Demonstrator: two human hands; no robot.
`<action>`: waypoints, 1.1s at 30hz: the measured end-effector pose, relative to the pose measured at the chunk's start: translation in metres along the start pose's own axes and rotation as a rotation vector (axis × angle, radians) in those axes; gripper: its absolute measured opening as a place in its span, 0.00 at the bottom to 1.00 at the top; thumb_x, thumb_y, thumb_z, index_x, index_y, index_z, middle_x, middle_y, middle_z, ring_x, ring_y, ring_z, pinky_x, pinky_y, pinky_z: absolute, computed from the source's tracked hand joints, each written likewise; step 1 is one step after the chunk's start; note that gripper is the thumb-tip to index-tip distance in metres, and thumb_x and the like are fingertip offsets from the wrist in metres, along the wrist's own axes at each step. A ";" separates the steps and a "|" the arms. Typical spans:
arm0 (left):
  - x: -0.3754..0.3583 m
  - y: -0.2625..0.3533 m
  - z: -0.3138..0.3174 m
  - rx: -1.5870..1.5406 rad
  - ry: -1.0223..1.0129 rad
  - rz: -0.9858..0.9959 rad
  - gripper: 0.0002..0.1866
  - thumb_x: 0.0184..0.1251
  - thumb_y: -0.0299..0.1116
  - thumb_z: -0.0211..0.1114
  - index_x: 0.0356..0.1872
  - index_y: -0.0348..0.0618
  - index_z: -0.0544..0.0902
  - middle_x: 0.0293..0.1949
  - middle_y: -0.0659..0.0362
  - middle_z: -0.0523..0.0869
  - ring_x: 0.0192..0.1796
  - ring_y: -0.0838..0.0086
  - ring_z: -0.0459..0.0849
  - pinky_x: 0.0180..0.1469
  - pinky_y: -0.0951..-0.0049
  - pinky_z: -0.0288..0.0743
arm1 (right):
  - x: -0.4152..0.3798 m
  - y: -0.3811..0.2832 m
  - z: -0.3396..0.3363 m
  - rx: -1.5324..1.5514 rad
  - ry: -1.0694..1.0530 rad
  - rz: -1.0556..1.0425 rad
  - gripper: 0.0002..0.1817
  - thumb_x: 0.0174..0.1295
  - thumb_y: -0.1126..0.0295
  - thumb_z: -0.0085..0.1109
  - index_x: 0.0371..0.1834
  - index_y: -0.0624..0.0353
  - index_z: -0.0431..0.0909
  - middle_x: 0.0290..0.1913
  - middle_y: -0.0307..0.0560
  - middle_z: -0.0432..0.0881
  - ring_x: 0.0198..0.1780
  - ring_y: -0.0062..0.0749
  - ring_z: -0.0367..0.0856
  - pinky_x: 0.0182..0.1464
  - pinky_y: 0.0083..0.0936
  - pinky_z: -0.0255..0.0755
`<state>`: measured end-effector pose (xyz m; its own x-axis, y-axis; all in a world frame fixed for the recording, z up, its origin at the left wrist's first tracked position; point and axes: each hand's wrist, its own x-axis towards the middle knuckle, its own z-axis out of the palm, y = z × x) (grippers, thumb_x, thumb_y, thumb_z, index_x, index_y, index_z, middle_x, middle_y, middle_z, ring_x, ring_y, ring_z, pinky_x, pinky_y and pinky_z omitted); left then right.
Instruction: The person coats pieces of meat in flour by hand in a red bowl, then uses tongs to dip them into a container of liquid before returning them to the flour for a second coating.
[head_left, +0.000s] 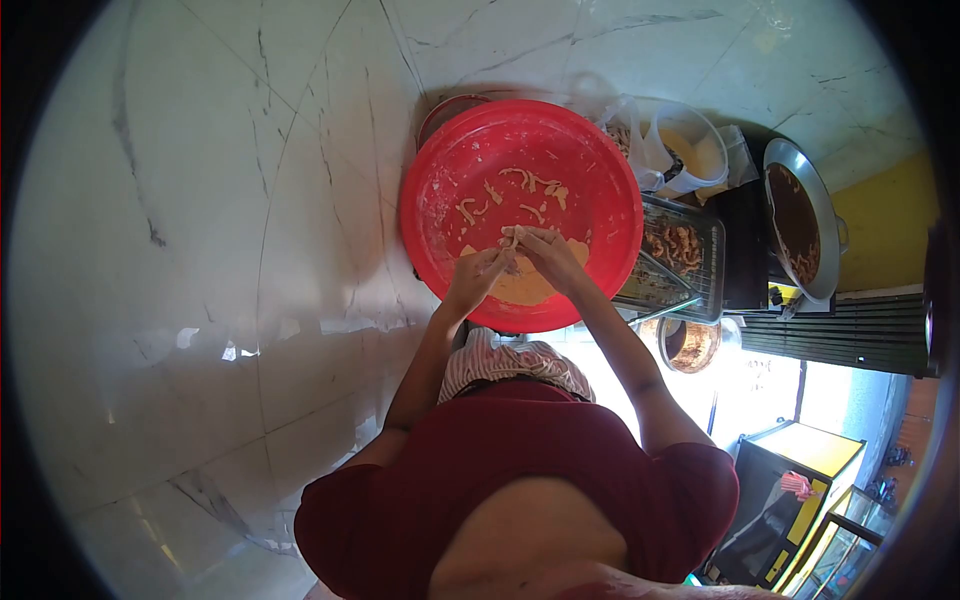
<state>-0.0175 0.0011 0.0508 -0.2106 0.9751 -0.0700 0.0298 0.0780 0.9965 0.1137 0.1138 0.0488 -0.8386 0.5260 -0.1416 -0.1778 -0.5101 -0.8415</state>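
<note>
A large red basin (440, 205) sits on the marble floor in front of me. Inside it lie several twisted strips of pale dough (530, 185) and a flat slab of yellowish dough (525, 285) near the front rim. My left hand (477, 277) and my right hand (548, 252) meet over the basin's middle, both pinching one small strip of dough (511, 237) between the fingertips.
Right of the basin stands a wire rack (690, 250) with fried pieces, a dark wok (797, 218) on a stove, a white plastic tub (690, 150) and a plastic bag. A small bowl (688, 345) sits below the rack. White marble floor spreads to the left.
</note>
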 end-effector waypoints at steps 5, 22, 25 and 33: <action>-0.004 0.003 -0.001 -0.034 -0.039 -0.137 0.20 0.69 0.42 0.54 0.42 0.31 0.80 0.34 0.55 0.84 0.38 0.75 0.82 0.45 0.76 0.73 | 0.006 0.019 -0.007 0.022 -0.031 0.047 0.19 0.67 0.60 0.49 0.51 0.66 0.73 0.34 0.40 0.78 0.37 0.23 0.76 0.46 0.22 0.70; -0.008 -0.029 -0.031 0.006 0.149 -0.036 0.19 0.72 0.40 0.49 0.48 0.32 0.77 0.43 0.55 0.82 0.47 0.74 0.79 0.52 0.75 0.71 | 0.087 0.066 -0.111 -1.407 0.340 -0.102 0.19 0.53 0.58 0.63 0.48 0.49 0.78 0.44 0.54 0.78 0.51 0.43 0.75 0.53 0.38 0.69; -0.010 -0.026 -0.030 -0.034 0.184 -0.059 0.18 0.72 0.38 0.49 0.48 0.32 0.77 0.42 0.55 0.82 0.47 0.75 0.79 0.52 0.75 0.71 | 0.074 0.084 -0.112 -1.610 -0.019 0.131 0.19 0.47 0.59 0.67 0.45 0.39 0.80 0.45 0.51 0.76 0.53 0.44 0.73 0.54 0.43 0.67; -0.009 -0.030 -0.029 -0.052 0.217 -0.065 0.17 0.71 0.37 0.50 0.47 0.32 0.77 0.41 0.57 0.81 0.45 0.77 0.78 0.52 0.76 0.70 | 0.062 0.123 -0.083 -1.723 -0.074 0.220 0.17 0.43 0.54 0.69 0.38 0.41 0.82 0.43 0.46 0.76 0.54 0.41 0.71 0.54 0.44 0.65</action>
<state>-0.0449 -0.0163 0.0227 -0.4154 0.9005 -0.1284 -0.0399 0.1230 0.9916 0.0822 0.1406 -0.1065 -0.7983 0.4976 -0.3393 0.5992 0.7135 -0.3632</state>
